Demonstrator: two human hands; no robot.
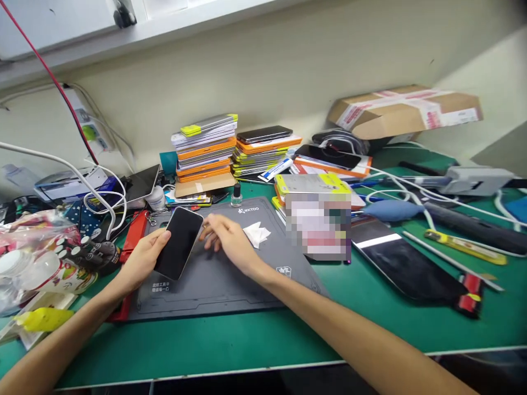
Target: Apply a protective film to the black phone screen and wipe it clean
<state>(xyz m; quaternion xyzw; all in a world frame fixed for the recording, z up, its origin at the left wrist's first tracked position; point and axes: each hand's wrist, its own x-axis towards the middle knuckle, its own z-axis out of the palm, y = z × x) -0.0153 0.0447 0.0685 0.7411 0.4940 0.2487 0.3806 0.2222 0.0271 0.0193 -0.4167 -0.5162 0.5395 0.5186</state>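
Note:
My left hand [147, 253] grips a black smartphone [180, 244] along its left edge, thumb on the dark screen. The phone is tilted over a grey work mat [230, 285]. Just right of the phone is my right hand [226, 238], its fingers loosely curled and apart, with nothing visible in them. Whether its fingertips touch the phone's edge I cannot tell. A crumpled white tissue [257, 235] lies on the mat beyond my right hand. At the mat's far edge stands a small glass bottle with a black cap [236, 196].
Stacked flat boxes [206, 151] line the wall. On the right lie a large black screen [411, 263], a blue air blower [393, 210] and a yellow utility knife [465, 247]. Screwdrivers [88, 252] and a plastic jar [53, 271] crowd the left. A cardboard box [407, 109] sits at the back right.

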